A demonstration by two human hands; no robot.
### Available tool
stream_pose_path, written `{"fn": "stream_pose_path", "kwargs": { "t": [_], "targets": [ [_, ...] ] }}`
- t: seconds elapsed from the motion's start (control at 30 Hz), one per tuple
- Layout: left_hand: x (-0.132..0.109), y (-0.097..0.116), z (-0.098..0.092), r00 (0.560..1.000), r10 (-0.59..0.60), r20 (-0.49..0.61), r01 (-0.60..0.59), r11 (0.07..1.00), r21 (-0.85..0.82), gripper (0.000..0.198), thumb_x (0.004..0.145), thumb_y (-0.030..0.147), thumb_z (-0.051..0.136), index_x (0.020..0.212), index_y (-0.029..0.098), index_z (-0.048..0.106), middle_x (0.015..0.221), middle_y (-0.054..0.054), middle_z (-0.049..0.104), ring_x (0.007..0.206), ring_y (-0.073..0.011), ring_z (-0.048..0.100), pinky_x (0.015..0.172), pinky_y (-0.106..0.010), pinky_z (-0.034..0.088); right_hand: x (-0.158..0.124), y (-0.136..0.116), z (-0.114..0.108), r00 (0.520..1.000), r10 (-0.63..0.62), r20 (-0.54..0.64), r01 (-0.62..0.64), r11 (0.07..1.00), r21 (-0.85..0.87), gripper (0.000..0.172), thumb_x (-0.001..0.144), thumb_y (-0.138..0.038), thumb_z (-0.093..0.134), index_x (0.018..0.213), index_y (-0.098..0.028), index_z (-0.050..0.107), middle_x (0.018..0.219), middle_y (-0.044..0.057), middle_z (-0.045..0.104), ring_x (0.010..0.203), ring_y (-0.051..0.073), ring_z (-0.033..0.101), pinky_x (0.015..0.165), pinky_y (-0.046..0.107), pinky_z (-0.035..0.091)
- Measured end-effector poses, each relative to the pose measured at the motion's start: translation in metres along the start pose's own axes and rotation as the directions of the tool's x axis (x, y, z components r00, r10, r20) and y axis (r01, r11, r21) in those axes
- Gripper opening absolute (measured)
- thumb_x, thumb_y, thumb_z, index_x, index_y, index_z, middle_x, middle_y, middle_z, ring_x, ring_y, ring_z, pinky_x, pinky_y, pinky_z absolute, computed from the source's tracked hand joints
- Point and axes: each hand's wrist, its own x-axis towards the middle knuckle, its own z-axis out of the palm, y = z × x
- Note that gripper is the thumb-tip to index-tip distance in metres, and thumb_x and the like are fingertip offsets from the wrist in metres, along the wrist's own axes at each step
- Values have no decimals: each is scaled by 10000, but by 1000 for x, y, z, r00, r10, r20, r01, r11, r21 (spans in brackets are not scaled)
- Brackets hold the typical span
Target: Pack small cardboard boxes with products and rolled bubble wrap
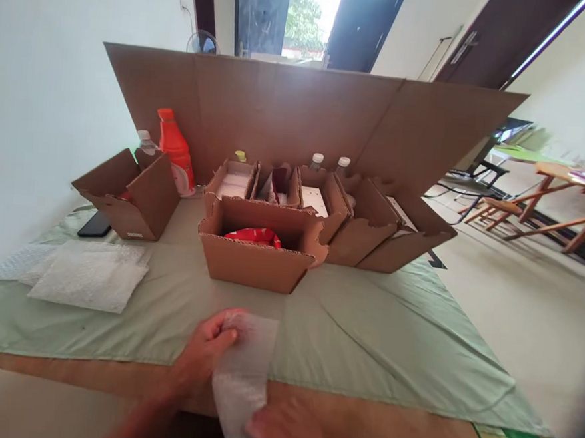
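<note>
My left hand [205, 353] pinches the top edge of a sheet of bubble wrap [244, 369] at the near edge of the table. My right hand [290, 432] grips the same sheet at its lower end, blurred by motion. Just beyond the sheet stands an open cardboard box [257, 260] with something red and white [254, 236] inside it.
A green cloth [365, 331] covers the table. A stack of bubble wrap sheets [88, 275] lies at the left. Several open boxes [323, 208] stand before a tall cardboard screen [290, 112]. An orange bottle [176, 147], another box [128, 197] and a black phone [94, 224] are at the far left.
</note>
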Motion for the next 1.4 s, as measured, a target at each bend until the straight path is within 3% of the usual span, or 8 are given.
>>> {"fn": "stream_pose_path", "kwargs": {
  "t": [0.23, 0.37, 0.47, 0.77, 0.93, 1.13, 1.23, 1.4],
  "targets": [
    [-6, -13, -14, 953, 226, -202, -153, 935, 321, 700, 817, 449, 666, 1440, 209, 458, 1539, -149, 461, 1367, -322, 482, 1156, -530, 337, 15, 5, 11, 939, 341, 38, -342, 939, 29, 294, 921, -102, 478, 1074, -193, 712, 940, 67, 788, 842, 209, 732, 767, 315, 546],
    [-48, -31, -35, 947, 300, 117, -316, 799, 512, 508, 870, 408, 627, 1358, 277, 568, 1299, -89, 671, 1227, -271, 614, 1067, -447, 475, 35, 14, 22, 876, 446, 183, -464, 883, 67, 249, 953, -161, 517, 1033, -231, 742, 953, 28, 795, 856, 187, 744, 778, 265, 539],
    [-57, -41, -28, 930, 343, 129, -350, 726, 592, 445, 892, 290, 568, 1336, 259, 588, 1039, -61, 738, 982, -209, 704, 918, -365, 566, 48, 20, 29, 859, 460, 225, -469, 883, -18, 223, 935, -148, 555, 991, -246, 747, 917, 12, 789, 835, 185, 739, 756, 254, 531],
    [-30, -49, -14, 891, 448, 70, -341, 558, 756, 407, 916, 226, 474, 1298, 187, 609, 864, -47, 747, 773, -188, 731, 734, -309, 607, 9, 35, 19, 962, 198, -190, -250, 916, -312, 318, 912, -172, 571, 1220, -211, 641, 1058, 108, 731, 922, 228, 703, 783, 350, 562],
    [-21, -58, -13, 810, 566, 155, -415, 366, 833, 412, 904, 188, 487, 1305, 183, 585, 794, -26, 742, 698, -192, 733, 629, -283, 595, -7, 44, 26, 996, -85, -35, 58, 874, -482, 249, 906, -381, 633, 1122, -268, 683, 1114, 57, 749, 1004, 240, 675, 834, 364, 505],
    [-24, -48, -20, 747, 636, 192, -460, 287, 840, 435, 896, 210, 560, 1330, 214, 548, 1034, -70, 742, 892, -190, 745, 759, -280, 619, 8, 44, 39, 991, 29, -130, -71, 939, -337, 139, 892, -286, 670, 1029, -258, 678, 1010, 18, 763, 981, 207, 660, 954, 382, 440],
    [-40, -32, -26, 767, 589, 253, -517, 335, 788, 505, 860, 303, 644, 1352, 245, 549, 1295, -119, 665, 1147, -251, 672, 933, -367, 589, 21, 32, 26, 981, 192, -23, -193, 971, -141, 222, 919, -108, 544, 1065, -222, 667, 938, 33, 765, 848, 185, 677, 889, 371, 483],
    [-42, -27, -25, 876, 436, 208, -423, 484, 766, 381, 927, 263, 528, 1299, 249, 610, 1080, -77, 760, 966, -223, 720, 848, -369, 607, 39, 32, 17, 906, 415, 85, -417, 909, 2, 262, 971, -162, 491, 1135, -206, 690, 994, 67, 781, 870, 212, 716, 792, 350, 537]
  ]
}}
